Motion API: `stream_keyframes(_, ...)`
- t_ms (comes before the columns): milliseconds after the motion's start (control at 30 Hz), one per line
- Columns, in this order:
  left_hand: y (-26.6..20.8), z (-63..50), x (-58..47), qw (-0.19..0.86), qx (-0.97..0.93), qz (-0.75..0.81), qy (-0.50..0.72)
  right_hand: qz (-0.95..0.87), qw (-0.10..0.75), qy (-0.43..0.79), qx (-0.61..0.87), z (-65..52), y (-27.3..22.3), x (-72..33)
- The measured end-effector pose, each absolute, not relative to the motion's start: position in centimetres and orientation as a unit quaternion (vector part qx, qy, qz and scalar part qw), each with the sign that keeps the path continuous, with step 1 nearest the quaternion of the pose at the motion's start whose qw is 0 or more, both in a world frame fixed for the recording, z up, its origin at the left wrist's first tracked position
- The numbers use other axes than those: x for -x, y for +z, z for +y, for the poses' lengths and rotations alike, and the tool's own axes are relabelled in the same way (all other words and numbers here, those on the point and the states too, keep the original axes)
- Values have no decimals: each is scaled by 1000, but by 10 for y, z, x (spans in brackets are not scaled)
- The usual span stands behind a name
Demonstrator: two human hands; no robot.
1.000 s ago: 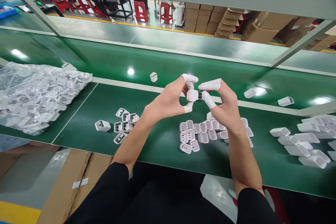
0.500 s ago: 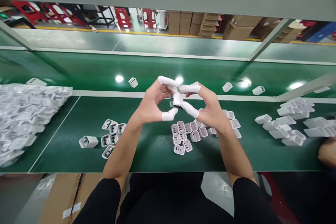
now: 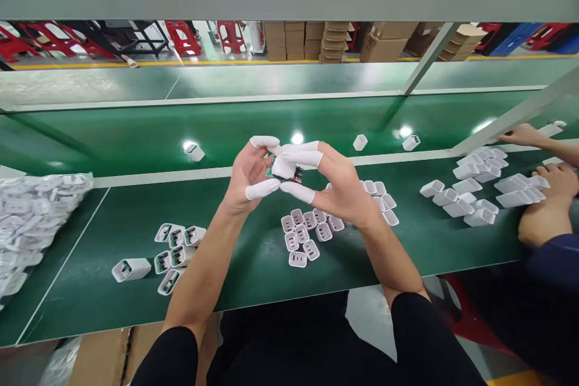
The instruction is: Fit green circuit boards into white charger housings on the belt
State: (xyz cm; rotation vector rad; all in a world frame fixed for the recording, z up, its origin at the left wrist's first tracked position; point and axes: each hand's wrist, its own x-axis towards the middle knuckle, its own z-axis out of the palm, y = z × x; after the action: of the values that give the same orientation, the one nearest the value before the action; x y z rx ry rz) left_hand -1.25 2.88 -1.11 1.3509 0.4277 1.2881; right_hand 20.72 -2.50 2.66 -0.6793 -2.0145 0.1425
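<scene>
A small green circuit board [image 3: 270, 169] is held up over the bench between my two hands. My left hand [image 3: 244, 180] grips its left side between thumb and fingers. From the other side, my right hand [image 3: 339, 187] closes on it with thumb and fingertips. White finger cots cover the fingertips and hide much of the board. Below the right hand stand several white charger housings [image 3: 301, 233], open end up, with slots in their bottoms. Near my left forearm, another group of white housings [image 3: 177, 255] has green boards inside, and one such housing [image 3: 131, 269] lies apart.
A clear bag of white plastic parts [image 3: 40, 217] lies at left. Several white housings [image 3: 465, 187] are grouped at right, beside a co-worker's hands [image 3: 554, 184]. Single housings [image 3: 360, 143] lie on the green strip [image 3: 253, 126] behind. A metal post [image 3: 511, 117] slants up at right.
The view has shifted, bringing the co-worker's hands and arm into sight at right. My hands still hold the board; the right fingers have closed further over it.
</scene>
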Motion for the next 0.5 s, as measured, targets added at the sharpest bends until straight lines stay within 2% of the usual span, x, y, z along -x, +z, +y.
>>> stream_keyframes(133,-8,28,13,582,-559,197,556,-844,423,-25,328,-23,24,-215)
stream_keyframes(367,-13,30,3,606,-537,201,551,-829,380,11,410,-20,33,-228)
stream_keyframes(433,-25,47,-13,584,-535,237,562,-811,392,13,434,-20,37,-237)
stream_keyframes(500,-44,73,-38,532,-545,302,573,-788,438,27,432,-20,42,-249)
